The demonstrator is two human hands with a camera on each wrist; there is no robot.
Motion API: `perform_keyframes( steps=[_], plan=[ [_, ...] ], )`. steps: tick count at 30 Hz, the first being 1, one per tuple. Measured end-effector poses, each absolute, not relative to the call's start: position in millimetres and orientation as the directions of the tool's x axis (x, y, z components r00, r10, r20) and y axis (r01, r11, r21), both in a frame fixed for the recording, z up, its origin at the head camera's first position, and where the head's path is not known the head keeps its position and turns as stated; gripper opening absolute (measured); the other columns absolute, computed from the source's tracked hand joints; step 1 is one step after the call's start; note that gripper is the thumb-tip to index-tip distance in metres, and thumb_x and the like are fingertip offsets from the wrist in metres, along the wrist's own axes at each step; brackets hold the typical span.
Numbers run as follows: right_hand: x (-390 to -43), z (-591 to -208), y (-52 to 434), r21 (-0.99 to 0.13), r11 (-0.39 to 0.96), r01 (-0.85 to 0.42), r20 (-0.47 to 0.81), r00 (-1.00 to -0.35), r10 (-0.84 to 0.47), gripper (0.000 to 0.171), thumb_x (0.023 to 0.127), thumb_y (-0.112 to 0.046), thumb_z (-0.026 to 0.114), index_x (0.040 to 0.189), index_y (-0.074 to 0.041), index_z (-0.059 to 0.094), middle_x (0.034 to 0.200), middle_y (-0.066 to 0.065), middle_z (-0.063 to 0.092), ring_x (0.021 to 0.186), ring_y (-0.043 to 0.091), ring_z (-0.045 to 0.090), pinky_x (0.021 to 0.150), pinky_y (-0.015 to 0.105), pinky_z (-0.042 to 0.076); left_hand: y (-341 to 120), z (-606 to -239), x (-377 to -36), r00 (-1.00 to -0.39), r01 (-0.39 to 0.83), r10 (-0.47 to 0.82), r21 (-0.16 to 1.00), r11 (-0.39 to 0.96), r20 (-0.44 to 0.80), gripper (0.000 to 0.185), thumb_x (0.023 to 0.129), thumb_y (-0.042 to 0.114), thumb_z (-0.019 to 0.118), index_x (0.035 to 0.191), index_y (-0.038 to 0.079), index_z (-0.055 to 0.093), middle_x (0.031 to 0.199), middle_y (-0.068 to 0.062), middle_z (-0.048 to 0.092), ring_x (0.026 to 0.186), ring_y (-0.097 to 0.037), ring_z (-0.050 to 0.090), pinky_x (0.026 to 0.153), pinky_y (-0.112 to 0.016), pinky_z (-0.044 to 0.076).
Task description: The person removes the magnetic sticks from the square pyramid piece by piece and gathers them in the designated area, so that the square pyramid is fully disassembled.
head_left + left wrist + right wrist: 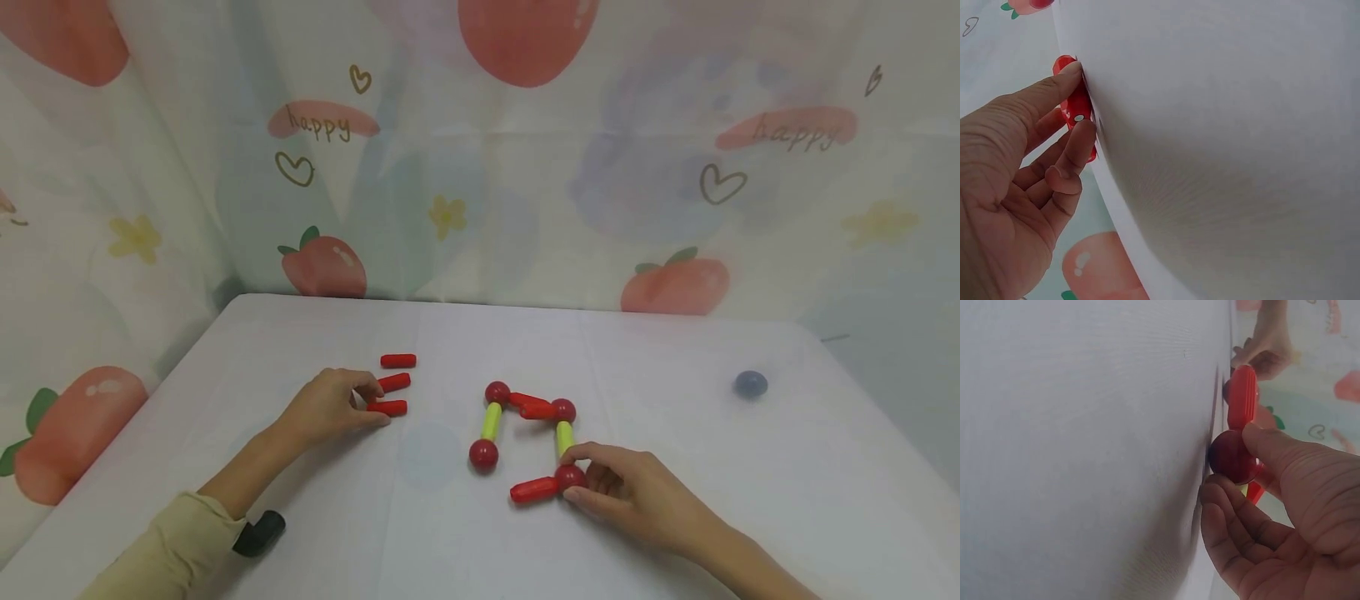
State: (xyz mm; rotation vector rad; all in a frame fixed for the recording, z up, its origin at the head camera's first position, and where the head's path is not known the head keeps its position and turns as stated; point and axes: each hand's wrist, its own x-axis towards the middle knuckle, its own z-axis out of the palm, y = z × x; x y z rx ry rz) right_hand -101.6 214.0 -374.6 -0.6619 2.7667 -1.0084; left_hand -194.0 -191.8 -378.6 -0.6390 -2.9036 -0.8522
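1. Red ball (570, 477) nearest the viewer is being pinched by the right hand (637, 496); a red stick (534, 489) is touching it at 9 o'clock and a green stick (564, 437) at 12 o'clock.
2. Left hand (330, 408) is pinching the nearest loose red rod (388, 407) between thumb and fingertips on the white counter (420, 533).
3. Two more red rods (397, 361) are lying just beyond, toward 12 o'clock.
4. Grey ball (750, 384) is sitting well apart at 2 o'clock.

The small dark object (750, 384) at right is blurred, possibly a ball.
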Motion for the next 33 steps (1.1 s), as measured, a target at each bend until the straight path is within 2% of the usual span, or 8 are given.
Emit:
perform_keyframes(
  steps=[4, 10, 14, 17, 21, 24, 29, 33],
  plan=[
    [-100.1, -373.6, 214.8, -0.589, 0.7, -0.403, 0.083, -0.892, -0.444, 0.033, 0.089, -0.031, 0.08, 0.12, -0.025, 0.069, 0.086, -0.019, 0.059, 0.078, 0.0, 0.056, 0.069, 0.02, 0.052, -191.7, -377.0, -193.1, -0.914, 0.398, 0.377, 0.498, 0.77, 0.149, 0.025, 0.078, 0.016, 0.09, 0.095, 0.008, 0.073, 0.083, 0.0, 0.07, 0.073, -0.013, 0.058, 0.064, -0.026, 0.052],
    [-98.0, -372.8, 214.4, -0.54, 0.724, -0.429, 0.146, -0.895, -0.421, 0.031, 0.087, -0.032, 0.082, 0.116, -0.026, 0.072, 0.092, -0.022, 0.06, 0.082, -0.001, 0.056, 0.073, 0.022, 0.054, -186.3, -370.0, -187.1, -0.911, 0.413, 0.377, 0.425, 0.805, 0.17, 0.027, 0.079, 0.023, 0.09, 0.097, 0.01, 0.073, 0.084, 0.001, 0.071, 0.071, -0.011, 0.058, 0.063, -0.025, 0.051],
    [-97.4, -373.7, 211.0, -0.517, 0.742, -0.427, 0.186, -0.902, -0.389, 0.026, 0.086, -0.029, 0.084, 0.109, -0.026, 0.072, 0.089, -0.022, 0.059, 0.08, -0.001, 0.056, 0.073, 0.022, 0.053, -164.8, -363.4, -178.3, -0.874, 0.486, 0.436, 0.394, 0.78, 0.215, 0.029, 0.081, 0.027, 0.088, 0.1, 0.011, 0.074, 0.089, 0.0, 0.074, 0.07, -0.009, 0.059, 0.063, -0.023, 0.051],
    [-97.9, -373.9, 209.3, -0.528, 0.756, -0.388, 0.166, -0.92, -0.356, 0.026, 0.086, -0.024, 0.084, 0.106, -0.024, 0.069, 0.088, -0.02, 0.06, 0.08, -0.001, 0.056, 0.073, 0.022, 0.054, -137.2, -359.9, -172.9, -0.837, 0.547, 0.492, 0.401, 0.735, 0.24, 0.031, 0.083, 0.029, 0.087, 0.104, 0.011, 0.073, 0.094, -0.002, 0.075, 0.069, -0.007, 0.058, 0.063, -0.021, 0.05],
    [-99.4, -375.3, 210.0, -0.567, 0.761, -0.316, 0.103, -0.944, -0.315, 0.04, 0.085, -0.026, 0.084, 0.119, -0.015, 0.065, 0.091, -0.016, 0.064, 0.082, 0.002, 0.058, 0.075, 0.022, 0.055, -96.8, -353.9, -170.2, -0.798, 0.596, 0.561, 0.427, 0.679, 0.222, 0.036, 0.084, 0.03, 0.085, 0.112, 0.012, 0.071, 0.101, -0.004, 0.075, 0.066, -0.006, 0.057, 0.059, -0.018, 0.049],
    [-101.3, -377.6, 212.3, -0.59, 0.745, -0.311, 0.087, -0.942, -0.325, 0.052, 0.086, -0.028, 0.083, 0.13, -0.009, 0.062, 0.093, -0.013, 0.065, 0.083, 0.002, 0.058, 0.075, 0.022, 0.055, -69.6, -348.5, -172.7, -0.763, 0.632, 0.622, 0.402, 0.663, 0.174, 0.041, 0.085, 0.031, 0.084, 0.119, 0.013, 0.07, 0.104, -0.002, 0.074, 0.07, -0.007, 0.06, 0.062, -0.018, 0.05],
    [-106.6, -379.9, 217.7, -0.596, 0.708, -0.378, 0.11, -0.912, -0.395, 0.053, 0.089, -0.028, 0.081, 0.134, -0.008, 0.062, 0.093, -0.013, 0.063, 0.082, 0.001, 0.056, 0.073, 0.021, 0.054, -35.7, -346.1, -182.7, -0.718, 0.679, 0.689, 0.311, 0.665, 0.093, 0.04, 0.087, 0.029, 0.083, 0.123, 0.017, 0.069, 0.102, 0.003, 0.074, 0.079, -0.006, 0.06, 0.07, -0.017, 0.05],
    [-110.4, -378.9, 219.9, -0.606, 0.685, -0.404, 0.104, -0.894, -0.435, 0.053, 0.091, -0.03, 0.079, 0.136, -0.01, 0.061, 0.096, -0.013, 0.063, 0.083, 0.0, 0.056, 0.074, 0.021, 0.055, -24.4, -348.1, -188.2, -0.703, 0.694, 0.708, 0.285, 0.661, 0.069, 0.032, 0.089, 0.023, 0.081, 0.119, 0.016, 0.071, 0.093, 0.005, 0.071, 0.077, -0.006, 0.058, 0.069, -0.015, 0.048]
  ],
)
